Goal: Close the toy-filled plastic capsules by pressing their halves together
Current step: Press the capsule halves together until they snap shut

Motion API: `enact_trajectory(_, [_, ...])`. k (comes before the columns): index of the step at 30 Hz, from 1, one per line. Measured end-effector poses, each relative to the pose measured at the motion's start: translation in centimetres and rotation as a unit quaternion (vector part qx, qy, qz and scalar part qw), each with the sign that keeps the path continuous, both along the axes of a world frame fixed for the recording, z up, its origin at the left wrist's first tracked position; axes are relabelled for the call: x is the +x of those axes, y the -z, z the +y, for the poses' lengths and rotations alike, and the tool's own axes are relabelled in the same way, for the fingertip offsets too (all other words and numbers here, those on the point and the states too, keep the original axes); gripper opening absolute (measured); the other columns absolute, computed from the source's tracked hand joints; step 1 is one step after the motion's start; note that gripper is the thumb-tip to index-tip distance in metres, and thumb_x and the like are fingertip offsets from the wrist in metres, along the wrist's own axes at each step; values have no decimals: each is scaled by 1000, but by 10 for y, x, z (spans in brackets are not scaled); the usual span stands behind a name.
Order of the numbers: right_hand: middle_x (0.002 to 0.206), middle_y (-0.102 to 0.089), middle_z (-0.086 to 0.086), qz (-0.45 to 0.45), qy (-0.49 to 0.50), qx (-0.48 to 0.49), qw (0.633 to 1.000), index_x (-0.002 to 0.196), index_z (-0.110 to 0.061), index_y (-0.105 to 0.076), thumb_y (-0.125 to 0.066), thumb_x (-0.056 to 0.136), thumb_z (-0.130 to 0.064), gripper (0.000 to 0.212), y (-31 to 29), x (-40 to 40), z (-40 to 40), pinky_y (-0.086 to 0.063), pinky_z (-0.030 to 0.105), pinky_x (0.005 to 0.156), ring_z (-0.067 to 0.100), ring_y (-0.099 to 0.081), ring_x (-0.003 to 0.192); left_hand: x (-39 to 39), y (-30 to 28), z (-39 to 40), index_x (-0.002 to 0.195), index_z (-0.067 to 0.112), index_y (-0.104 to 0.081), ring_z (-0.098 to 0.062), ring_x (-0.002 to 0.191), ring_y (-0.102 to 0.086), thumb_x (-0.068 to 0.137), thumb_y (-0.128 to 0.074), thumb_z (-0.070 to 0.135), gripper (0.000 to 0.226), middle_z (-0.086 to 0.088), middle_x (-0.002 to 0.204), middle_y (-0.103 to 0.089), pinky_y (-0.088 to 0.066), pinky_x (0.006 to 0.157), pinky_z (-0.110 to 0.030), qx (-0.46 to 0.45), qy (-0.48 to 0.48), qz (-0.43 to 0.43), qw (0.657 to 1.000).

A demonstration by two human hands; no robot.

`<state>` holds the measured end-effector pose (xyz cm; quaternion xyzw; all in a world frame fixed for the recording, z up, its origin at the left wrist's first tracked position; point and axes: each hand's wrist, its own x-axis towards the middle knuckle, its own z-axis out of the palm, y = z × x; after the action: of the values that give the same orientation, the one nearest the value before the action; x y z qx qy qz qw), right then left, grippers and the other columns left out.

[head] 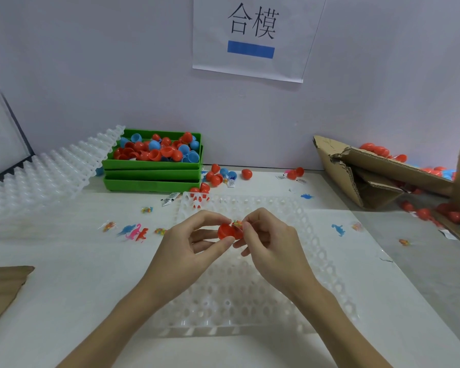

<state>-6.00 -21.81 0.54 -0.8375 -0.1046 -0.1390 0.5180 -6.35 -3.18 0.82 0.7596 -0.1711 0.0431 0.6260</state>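
My left hand [189,243] pinches a red capsule half [225,231] between thumb and fingers, above the white plastic grid tray [316,235]. Right beside it, my right hand [268,240] pinches the other red half [238,232], which has a small packet of coloured toys [237,223] sticking out of it. The two halves touch at an angle and the capsule stands open. One closed red capsule [199,199] sits in the tray's far left corner.
Stacked green bins [152,175] hold red and blue capsule halves at the back. Loose capsules [215,176], toy dinosaurs [136,232] and packets lie around. White trays [51,171] lean at the left. A torn cardboard box [369,176] with capsules is at the right.
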Motion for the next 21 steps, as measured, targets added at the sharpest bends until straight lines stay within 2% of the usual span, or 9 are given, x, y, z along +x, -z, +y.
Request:
enact_trajectory(2, [82,-75,-8,-9,5,8,1000,93,-17,-65,-59,104,-16,12,0,0,0,-63,30,64,9,-76,80,0,0,0,113,23,-73,-10,109,-73,88,-81,16,27,12,112,-77,-59,93,-22,-1,4,0,1000])
enact_trajectory(6, [84,-78,-5,-1,13,36,999,90,-13,-63,-60,102,-14,12,-2,0,-2,-64,30,63,9,-77,83,0,0,1,113,20,-74,-13,112,-73,86,-83,14,28,8,112,-78,-60,97,-31,-13,5,11,1000])
enact_trajectory(12, [78,-77,-5,-13,-6,8,1000,82,-11,-64,-63,99,-19,19,-8,1,-7,-64,29,61,9,-77,78,0,0,1,111,21,-76,-14,114,-73,84,-85,12,30,9,114,-78,-62,94,-35,-17,13,8,1000])
enact_trajectory(16, [77,-77,-6,12,-31,-13,999,79,-14,-67,-67,98,-17,19,-12,1,-12,-59,21,59,11,-77,71,-1,1,1,111,20,-76,-13,116,-72,85,-84,9,30,8,114,-77,-63,91,-34,-9,30,-1,1000])
enact_trajectory(21, [82,-77,-2,73,-91,-35,993,85,-10,-69,-59,100,-16,19,-18,3,-21,-64,30,70,14,-78,81,-2,0,1,111,19,-75,-13,116,-71,87,-82,8,28,7,112,-78,-63,92,-34,-1,43,0,999])
